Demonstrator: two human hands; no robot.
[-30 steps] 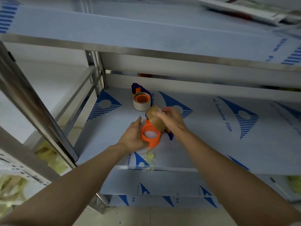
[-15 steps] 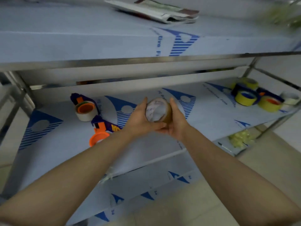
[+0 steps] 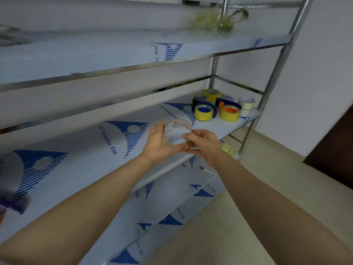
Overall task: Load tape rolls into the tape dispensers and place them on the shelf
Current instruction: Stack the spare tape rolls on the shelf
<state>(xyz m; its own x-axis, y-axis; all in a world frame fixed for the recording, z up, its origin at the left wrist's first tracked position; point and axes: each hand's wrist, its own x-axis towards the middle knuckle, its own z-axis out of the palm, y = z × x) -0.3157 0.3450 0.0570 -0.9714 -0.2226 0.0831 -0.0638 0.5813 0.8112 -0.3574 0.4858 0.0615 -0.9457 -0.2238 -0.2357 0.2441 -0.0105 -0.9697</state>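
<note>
My two bare forearms reach in from the bottom edge and meet at the centre. The left hand (image 3: pixel 157 144) is curled round the left side of a clear, brown-edged tape roll (image 3: pixel 176 131), fingers behind its rim and thumb below. The right hand (image 3: pixel 205 145) pinches the roll's right rim between thumb and fingertips. The roll is held in the air on its edge, its open face towards me, just above the front of the middle shelf (image 3: pixel 86 161).

That shelf is metal under pale blue protective film printed with dark blue fan shapes. Below the hands lies a lower shelf (image 3: pixel 172 207) with the same film, and to their right a beige floor (image 3: pixel 219 236). Far left of the hands, at the frame edge, is a blurred purple shape (image 3: pixel 16 202) that I cannot identify.

Beyond the hands and to their right, at the shelf's far end, stand two dark blue dispensers: one (image 3: pixel 204 111) holds a yellow roll with a blue hub, the other (image 3: pixel 229 112) a yellow roll with an orange hub. Behind them sit a loose yellow roll (image 3: pixel 212 93) and a white roll (image 3: pixel 247 103).

The film between the hands and the dispensers is bare. A steel post (image 3: pixel 267 88) marks the shelf's right end. The upper shelf (image 3: pixel 95 52) overhangs the hands, with crumpled greenish film (image 3: pixel 214 19) on it. Farther right are a white wall (image 3: pixel 315 73) and a dark brown panel (image 3: pixel 334 150).
</note>
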